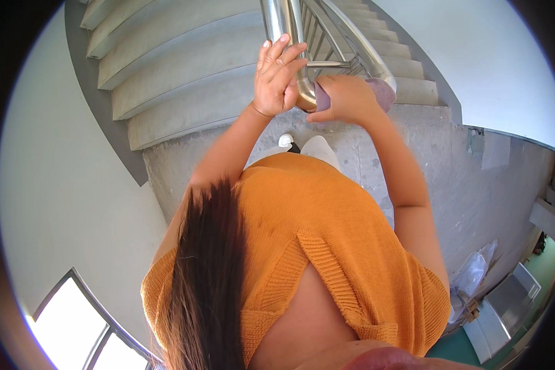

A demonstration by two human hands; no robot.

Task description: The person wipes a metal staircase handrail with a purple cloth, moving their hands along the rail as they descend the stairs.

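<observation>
My right hand (347,98) presses a mauve cloth (383,94) around the end bend of a stainless steel handrail (277,21). Part of the cloth shows on both sides of that hand, and the palm covers the rest. My left hand (277,76) is raised at the rail's left side, its fingers apart and holding nothing. Its thumb side overlaps the vertical steel tube; whether it touches the metal I cannot tell.
Concrete stairs (185,64) rise on the left of the railing, and a second flight (414,90) lies on the right. Under me is a rough concrete landing (444,162). A clear plastic bag (474,273) and a white box-like object (497,319) stand at lower right. A window (74,323) is at lower left.
</observation>
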